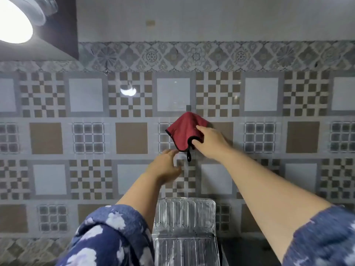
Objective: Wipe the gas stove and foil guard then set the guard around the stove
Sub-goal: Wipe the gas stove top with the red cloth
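Patterned wall tiles (pixel 130 137) fill my head view. Against them, my right hand (pixel 209 142) pinches a red cloth (pixel 185 130), its black loop (pixel 189 156) dangling. Just below the cloth, my left hand (pixel 166 167) curls half-open, touching something pale. Well below the cloth stands the foil guard (pixel 184 214).

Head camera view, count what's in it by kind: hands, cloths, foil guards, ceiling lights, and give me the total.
Hands: 2 (left hand, right hand)
Cloths: 1 (red cloth)
Foil guards: 1 (foil guard)
Ceiling lights: 1 (ceiling light)
Total: 5
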Demonstrator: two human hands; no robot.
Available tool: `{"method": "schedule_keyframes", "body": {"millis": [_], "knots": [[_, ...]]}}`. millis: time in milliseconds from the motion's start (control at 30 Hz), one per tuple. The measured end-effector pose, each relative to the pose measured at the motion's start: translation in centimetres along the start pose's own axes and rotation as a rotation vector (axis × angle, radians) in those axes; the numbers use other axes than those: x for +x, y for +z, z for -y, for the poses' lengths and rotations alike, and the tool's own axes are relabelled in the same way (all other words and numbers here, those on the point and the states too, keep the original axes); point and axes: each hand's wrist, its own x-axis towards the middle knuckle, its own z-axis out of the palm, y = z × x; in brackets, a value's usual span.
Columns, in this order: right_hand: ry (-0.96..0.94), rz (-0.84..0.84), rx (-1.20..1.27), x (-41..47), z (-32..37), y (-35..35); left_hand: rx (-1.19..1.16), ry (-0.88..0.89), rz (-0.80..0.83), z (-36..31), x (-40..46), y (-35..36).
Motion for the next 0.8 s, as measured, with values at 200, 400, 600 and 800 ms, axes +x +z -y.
{"method": "schedule_keyframes", "body": {"millis": [200,400,600,800], "knots": [[0.05,-0.19,0.127,3.9,0.0,1.7,-0.001,0.091,-0.409,0.3,3.9,-0.7],[0.102,-0.26,0.363,5.4,-0.5,3.4,-0.017,0.105,-0.325,-0.5,7.6,-0.6],[0.088,-0.278,0.523,5.8,0.0,2.8,-0.104,0.199,-0.385,-1.3,7.9,-0.5],[0.091,-0.248,0.52,0.0,0.0,-1.1,-0.167,0.264,-0.402,-4.4,3.6,-0.8]]}}
